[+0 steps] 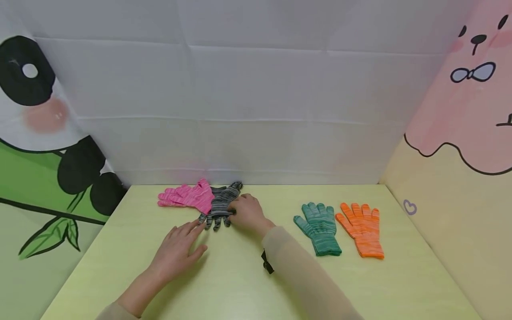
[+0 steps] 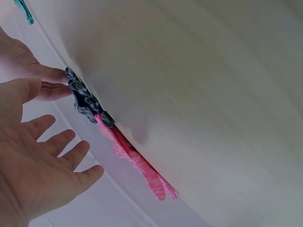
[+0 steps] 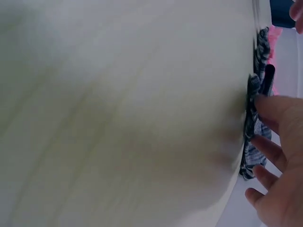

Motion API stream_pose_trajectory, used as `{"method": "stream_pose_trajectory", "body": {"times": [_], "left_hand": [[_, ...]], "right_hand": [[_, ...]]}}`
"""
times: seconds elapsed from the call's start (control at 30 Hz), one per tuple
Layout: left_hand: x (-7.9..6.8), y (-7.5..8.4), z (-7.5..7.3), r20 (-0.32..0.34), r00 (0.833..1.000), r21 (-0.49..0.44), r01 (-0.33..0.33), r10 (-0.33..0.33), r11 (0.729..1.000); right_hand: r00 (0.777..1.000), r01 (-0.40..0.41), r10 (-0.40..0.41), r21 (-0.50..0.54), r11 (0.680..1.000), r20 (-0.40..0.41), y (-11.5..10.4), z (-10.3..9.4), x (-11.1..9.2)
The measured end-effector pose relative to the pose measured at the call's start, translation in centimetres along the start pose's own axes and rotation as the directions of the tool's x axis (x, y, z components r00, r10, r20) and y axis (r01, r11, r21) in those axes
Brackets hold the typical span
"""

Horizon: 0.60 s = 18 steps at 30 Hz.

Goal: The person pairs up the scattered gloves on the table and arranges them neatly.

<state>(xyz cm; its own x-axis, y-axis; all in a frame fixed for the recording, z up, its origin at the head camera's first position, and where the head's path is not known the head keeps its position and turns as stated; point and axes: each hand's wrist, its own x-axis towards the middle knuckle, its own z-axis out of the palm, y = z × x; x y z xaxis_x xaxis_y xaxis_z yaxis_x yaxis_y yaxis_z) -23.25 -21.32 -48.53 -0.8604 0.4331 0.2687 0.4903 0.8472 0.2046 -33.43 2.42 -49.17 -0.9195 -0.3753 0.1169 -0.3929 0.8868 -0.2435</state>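
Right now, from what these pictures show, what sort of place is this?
Perhaps an indoor work booth: a pale table has a creased sheet behind it, a cartoon face on the left and a pink cartoon animal on the right.

Knitted matt cloth, the gray glove (image 1: 221,206)

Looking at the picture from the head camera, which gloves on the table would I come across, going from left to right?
Pink glove → black-and-grey striped glove → green glove → orange glove.
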Motion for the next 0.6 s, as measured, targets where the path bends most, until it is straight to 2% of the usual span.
{"method": "stream_pose_trajectory", "body": {"times": [0.17, 0.4, 0.5, 0.6], "left_hand": [[0.0, 0.1, -0.2, -0.004, 1.0, 0.008, 0.002, -0.002, 1.0], [-0.4, 0.0, -0.3, -0.003, 1.0, 0.013, 0.006, -0.006, 1.0], [-0.5, 0.0, -0.3, -0.009, 1.0, 0.011, 0.002, -0.002, 1.0], [-0.2, 0.2, -0.2, -0.014, 1.0, 0.009, -0.008, 0.008, 1.0]], "right_hand": [[0.999, 0.015, -0.016, -0.059, 0.998, -0.03, 0.1, 0.8, -0.3], [0.999, 0.045, -0.044, -0.091, 0.995, 0.02, 0.4, 0.3, -1.8], [0.997, 0.039, -0.036, -0.044, 0.998, 0.063, 0.8, -0.4, -2.2], [0.997, -0.069, 0.066, 0.068, 0.995, 0.048, 1.6, -1.2, -1.9]]}}
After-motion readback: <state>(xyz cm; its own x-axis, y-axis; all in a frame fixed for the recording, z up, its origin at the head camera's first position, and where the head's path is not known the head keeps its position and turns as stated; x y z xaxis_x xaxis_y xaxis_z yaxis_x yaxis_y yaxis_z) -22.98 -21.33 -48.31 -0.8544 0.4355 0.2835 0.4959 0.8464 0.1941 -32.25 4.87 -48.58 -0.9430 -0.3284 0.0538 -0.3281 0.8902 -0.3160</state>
